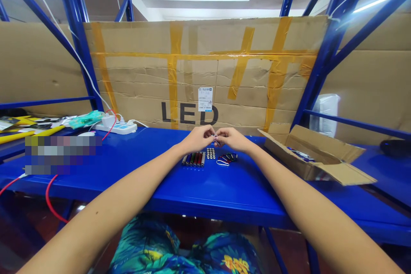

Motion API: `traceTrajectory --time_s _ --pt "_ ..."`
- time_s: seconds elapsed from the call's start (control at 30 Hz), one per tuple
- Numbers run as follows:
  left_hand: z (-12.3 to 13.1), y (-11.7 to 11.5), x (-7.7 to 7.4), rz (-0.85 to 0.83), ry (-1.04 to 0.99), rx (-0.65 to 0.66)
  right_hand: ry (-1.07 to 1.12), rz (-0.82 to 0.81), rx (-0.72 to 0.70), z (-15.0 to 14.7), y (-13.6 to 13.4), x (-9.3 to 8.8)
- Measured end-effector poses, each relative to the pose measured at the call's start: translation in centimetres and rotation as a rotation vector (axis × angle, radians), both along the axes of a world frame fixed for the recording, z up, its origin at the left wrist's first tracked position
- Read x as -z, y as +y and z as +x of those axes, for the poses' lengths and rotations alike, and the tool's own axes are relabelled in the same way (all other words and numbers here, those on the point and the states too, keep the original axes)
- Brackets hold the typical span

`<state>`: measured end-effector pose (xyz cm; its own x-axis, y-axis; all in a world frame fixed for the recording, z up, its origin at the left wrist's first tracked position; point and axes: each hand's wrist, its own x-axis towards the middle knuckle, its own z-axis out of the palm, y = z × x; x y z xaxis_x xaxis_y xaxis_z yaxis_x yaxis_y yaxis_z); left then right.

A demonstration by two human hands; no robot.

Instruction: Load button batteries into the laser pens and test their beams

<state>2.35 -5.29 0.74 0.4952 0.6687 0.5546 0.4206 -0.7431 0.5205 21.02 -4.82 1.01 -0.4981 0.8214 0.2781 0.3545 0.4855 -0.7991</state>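
My left hand [199, 138] and my right hand [231, 138] meet above the blue table, fingers pinched together. Between the fingertips is a small shiny piece [215, 137], mostly covered and too small to name. Just below my left hand lies a row of several slim metal tubes [194, 159] in different colours, side by side. Small round silver button cells [211, 153] are set out in a tidy block under the fingertips. A bunch of carabiner clips [227, 159], silver, red and dark, lies below my right hand.
An open cardboard box [308, 158] with small shiny items inside stands at the right. At the left are a white power strip [118, 127], red cables and yellow and green packets [86, 119]. A large cardboard sheet [138, 81] closes off the back, between blue posts.
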Motion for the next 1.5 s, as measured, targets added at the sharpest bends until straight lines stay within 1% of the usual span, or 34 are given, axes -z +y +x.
traceTrajectory --time_s 0.1,0.2,0.3,0.43,0.5,0.6,0.73,0.93,1.23,1.5 --pt "0.1 0.1 0.1 -0.043 -0.071 -0.066 0.000 0.017 -0.011 -0.5 -0.4 0.1" --pt "0.3 0.2 0.2 -0.127 -0.149 -0.086 -0.026 0.060 -0.041 -0.9 -0.8 0.2" --pt "0.4 0.2 0.3 -0.202 -0.219 -0.074 -0.100 0.130 -0.026 -1.1 -0.9 0.4" --pt "0.5 0.4 0.4 -0.197 -0.255 -0.062 -0.199 0.242 0.000 -1.0 -0.8 0.5" --pt "0.5 0.5 0.5 -0.216 -0.277 -0.035 -0.221 0.295 0.015 -1.0 -0.9 0.4" --pt "0.4 0.8 0.6 -0.259 -0.309 0.014 -0.227 0.329 0.055 -1.0 -1.0 0.2" --pt "0.3 0.8 0.5 -0.261 -0.285 0.038 -0.233 0.348 0.099 -1.0 -0.9 0.2" --pt "0.5 0.2 0.2 -0.268 -0.291 0.052 -0.258 0.424 0.101 -0.9 -0.2 0.6" --pt "0.5 0.2 0.4 -0.243 -0.281 0.082 -0.250 0.438 0.139 -1.2 -0.5 0.6" --pt "0.7 0.0 0.5 -0.250 -0.286 0.081 -0.347 0.516 0.209 -1.6 -0.7 0.6"
